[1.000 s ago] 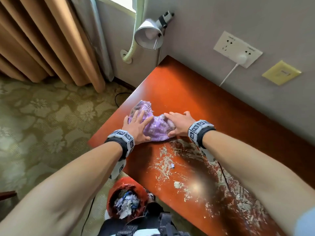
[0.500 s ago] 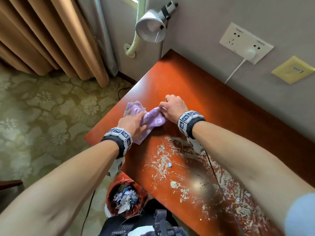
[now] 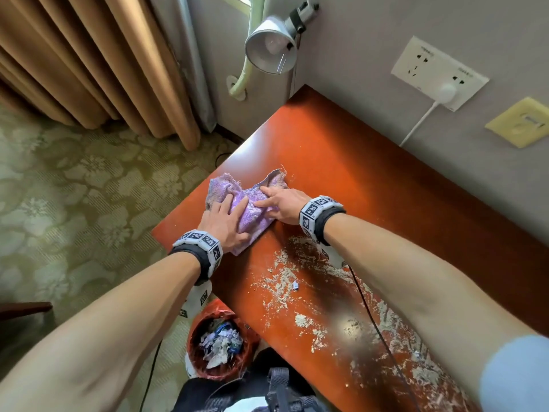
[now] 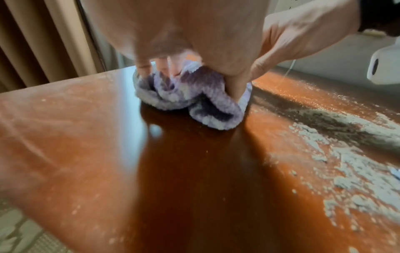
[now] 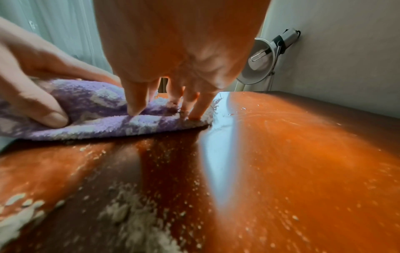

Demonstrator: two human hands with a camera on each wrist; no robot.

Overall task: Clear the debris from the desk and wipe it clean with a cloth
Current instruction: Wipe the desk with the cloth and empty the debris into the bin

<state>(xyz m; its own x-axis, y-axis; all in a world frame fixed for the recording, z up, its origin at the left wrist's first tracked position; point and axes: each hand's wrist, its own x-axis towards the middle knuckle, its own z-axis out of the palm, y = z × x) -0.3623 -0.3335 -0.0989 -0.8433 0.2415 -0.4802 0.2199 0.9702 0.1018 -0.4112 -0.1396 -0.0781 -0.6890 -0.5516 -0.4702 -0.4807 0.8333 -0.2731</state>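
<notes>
A purple terry cloth lies on the far left part of the orange-brown desk, near its left edge. My left hand lies flat on the cloth's near side with fingers spread. My right hand presses on its right part with straight fingers; the fingertips dig into the cloth. In the left wrist view the cloth is bunched under my palm. Whitish crumbly debris covers the desk nearer me, right of the cloth, and shows in both wrist views.
A red bin with paper scraps stands on the floor below the desk's front edge. A lamp hangs over the far corner. A wall socket holds a white plug and cable. A thin black cable runs across the debris.
The cloth, bunched between both hands half a second ago, is spread wider. My right fingers have gone from curled to straight, and my left hand lies flatter on it.
</notes>
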